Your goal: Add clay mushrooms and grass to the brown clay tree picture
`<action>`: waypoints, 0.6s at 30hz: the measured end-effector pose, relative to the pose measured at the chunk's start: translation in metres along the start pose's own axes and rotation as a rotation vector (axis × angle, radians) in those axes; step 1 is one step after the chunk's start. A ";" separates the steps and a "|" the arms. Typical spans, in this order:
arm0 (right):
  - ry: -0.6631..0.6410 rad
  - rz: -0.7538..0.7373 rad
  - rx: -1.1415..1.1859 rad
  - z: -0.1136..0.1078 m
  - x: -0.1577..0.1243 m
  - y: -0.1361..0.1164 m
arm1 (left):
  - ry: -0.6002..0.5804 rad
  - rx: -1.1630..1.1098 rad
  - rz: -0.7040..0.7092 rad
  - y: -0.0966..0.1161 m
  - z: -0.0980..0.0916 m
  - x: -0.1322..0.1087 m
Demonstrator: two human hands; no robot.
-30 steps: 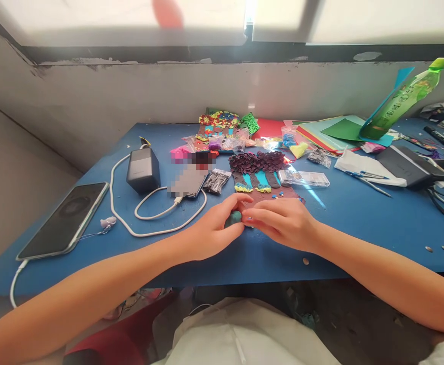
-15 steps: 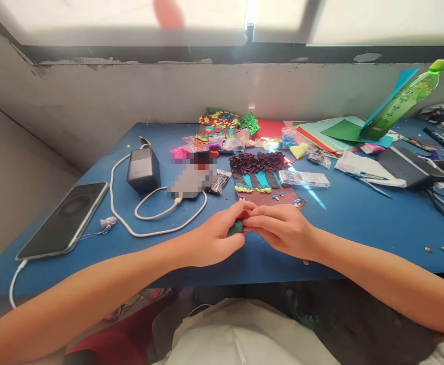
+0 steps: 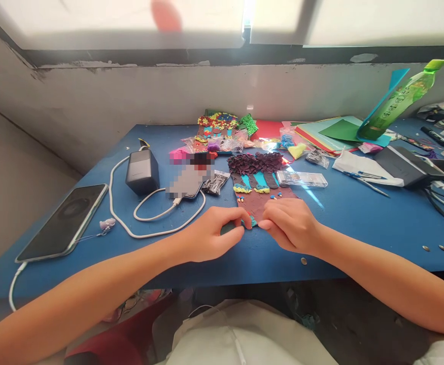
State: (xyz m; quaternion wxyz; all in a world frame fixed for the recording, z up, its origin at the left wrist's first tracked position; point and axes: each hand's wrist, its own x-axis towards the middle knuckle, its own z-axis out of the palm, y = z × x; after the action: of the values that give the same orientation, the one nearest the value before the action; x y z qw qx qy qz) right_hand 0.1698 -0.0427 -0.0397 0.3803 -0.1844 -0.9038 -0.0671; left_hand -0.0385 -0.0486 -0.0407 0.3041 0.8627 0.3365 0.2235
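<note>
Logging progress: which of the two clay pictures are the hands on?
The brown clay panel with the purple treetop; left hand and right hand meet at its near end. The multicoloured clay panel lies farther back, untouched.

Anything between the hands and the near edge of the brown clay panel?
Nothing visible. The left hand, closed on a dark green clay lump, and the right hand both rest at the near edge of the brown clay panel, with no object between.

Matt blue table top (image 3: 359, 223), glossy glass phone screen (image 3: 64, 223), bumpy matt clay panel (image 3: 262, 196), dull green clay lump (image 3: 226, 229)
</note>
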 end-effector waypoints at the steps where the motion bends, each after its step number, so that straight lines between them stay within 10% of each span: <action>1: 0.020 -0.003 -0.024 0.000 0.000 0.001 | 0.025 0.109 0.066 -0.001 0.002 0.000; 6: 0.090 0.014 -0.063 0.004 -0.001 0.004 | 0.137 0.571 0.382 -0.007 0.009 0.000; 18: 0.090 0.009 -0.089 0.002 -0.001 0.006 | 0.136 0.670 0.217 -0.015 0.009 0.002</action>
State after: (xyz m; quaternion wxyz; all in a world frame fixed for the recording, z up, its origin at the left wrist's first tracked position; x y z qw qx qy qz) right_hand 0.1716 -0.0371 -0.0415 0.4123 -0.2017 -0.8811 -0.1136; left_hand -0.0385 -0.0421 -0.0566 -0.0440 0.9285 0.3168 0.1886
